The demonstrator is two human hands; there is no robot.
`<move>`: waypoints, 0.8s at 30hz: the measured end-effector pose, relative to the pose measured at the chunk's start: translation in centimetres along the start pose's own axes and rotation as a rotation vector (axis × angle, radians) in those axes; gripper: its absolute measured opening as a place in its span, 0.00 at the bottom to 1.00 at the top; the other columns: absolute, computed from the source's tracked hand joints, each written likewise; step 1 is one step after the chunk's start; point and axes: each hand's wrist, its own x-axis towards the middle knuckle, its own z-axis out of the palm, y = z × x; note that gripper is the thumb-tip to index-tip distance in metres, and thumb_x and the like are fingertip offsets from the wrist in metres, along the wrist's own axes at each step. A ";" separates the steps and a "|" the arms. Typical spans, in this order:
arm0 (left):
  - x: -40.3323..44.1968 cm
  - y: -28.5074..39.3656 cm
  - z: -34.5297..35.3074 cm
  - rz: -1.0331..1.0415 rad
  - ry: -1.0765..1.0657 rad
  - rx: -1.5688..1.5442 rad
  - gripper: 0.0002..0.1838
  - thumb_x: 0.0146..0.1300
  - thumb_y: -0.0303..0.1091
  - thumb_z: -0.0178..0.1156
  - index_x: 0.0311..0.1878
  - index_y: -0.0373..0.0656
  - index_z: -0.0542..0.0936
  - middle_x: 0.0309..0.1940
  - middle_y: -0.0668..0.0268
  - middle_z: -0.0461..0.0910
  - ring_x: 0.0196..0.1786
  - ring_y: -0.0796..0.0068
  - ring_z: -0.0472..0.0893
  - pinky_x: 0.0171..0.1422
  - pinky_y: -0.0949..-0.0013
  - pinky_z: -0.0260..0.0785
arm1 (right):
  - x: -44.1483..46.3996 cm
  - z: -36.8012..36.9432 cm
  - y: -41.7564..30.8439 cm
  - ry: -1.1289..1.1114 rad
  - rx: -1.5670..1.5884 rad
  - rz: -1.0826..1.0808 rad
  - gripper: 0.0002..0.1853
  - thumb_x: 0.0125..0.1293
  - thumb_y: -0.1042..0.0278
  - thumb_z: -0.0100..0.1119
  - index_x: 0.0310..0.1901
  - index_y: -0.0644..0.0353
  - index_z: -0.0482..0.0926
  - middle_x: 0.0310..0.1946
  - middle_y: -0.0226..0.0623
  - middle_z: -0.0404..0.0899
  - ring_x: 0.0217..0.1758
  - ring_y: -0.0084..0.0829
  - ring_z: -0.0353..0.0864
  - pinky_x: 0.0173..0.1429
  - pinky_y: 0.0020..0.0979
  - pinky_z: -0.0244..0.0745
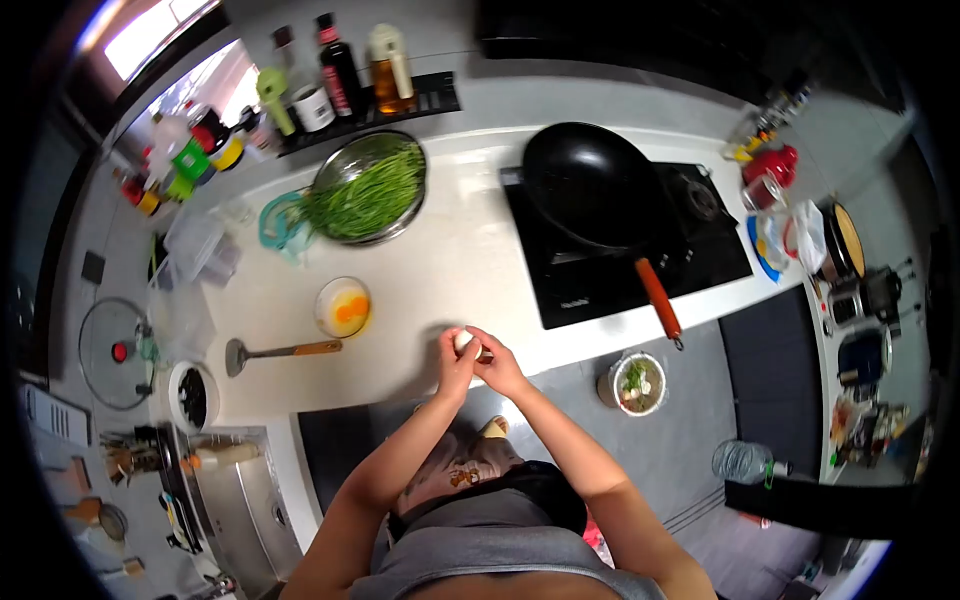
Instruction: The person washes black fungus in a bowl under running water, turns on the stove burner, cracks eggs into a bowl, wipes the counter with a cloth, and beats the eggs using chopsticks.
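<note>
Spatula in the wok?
No, the spatula lies on the white counter, apart from the wok, which sits on the black hob.

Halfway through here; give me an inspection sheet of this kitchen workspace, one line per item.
Surface: pale counter, bare in the middle; glare makes wetness hard to judge.
Job's things: white, egg-like object in the hands; yolks in a glass bowl.
Clutter: spatula lying near the glass bowl; greens in a steel bowl behind.
Grippers: bare hands; left hand and right hand together around the white object.
Cables: nothing seen.
Surroundings: wok on the cooktop; bin with scraps on the floor.
</note>
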 end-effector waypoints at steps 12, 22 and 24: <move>1.1 2.8 -15.5 0.258 0.250 0.149 0.12 0.66 0.33 0.44 0.48 0.41 0.70 0.42 0.68 0.71 0.46 0.78 0.71 0.51 0.73 0.63 | 7.9 11.9 -0.1 0.253 -0.675 -0.470 0.24 0.52 0.73 0.57 0.53 0.64 0.67 0.47 0.48 0.71 0.48 0.47 0.71 0.51 0.37 0.68; 5.3 6.6 -22.2 0.333 0.175 0.211 0.11 0.62 0.26 0.49 0.48 0.40 0.70 0.45 0.66 0.71 0.48 0.76 0.71 0.50 0.73 0.66 | 11.1 14.3 0.3 0.180 -0.116 0.102 0.21 0.58 0.67 0.56 0.52 0.64 0.68 0.35 0.36 0.76 0.33 0.26 0.76 0.39 0.23 0.71; 6.7 8.1 -22.4 0.363 0.031 0.275 0.15 0.59 0.23 0.51 0.51 0.40 0.70 0.47 0.65 0.71 0.50 0.76 0.71 0.50 0.74 0.66 | 12.6 14.6 -1.6 0.113 0.294 0.266 0.20 0.59 0.66 0.56 0.52 0.63 0.69 0.36 0.35 0.76 0.34 0.25 0.76 0.39 0.22 0.71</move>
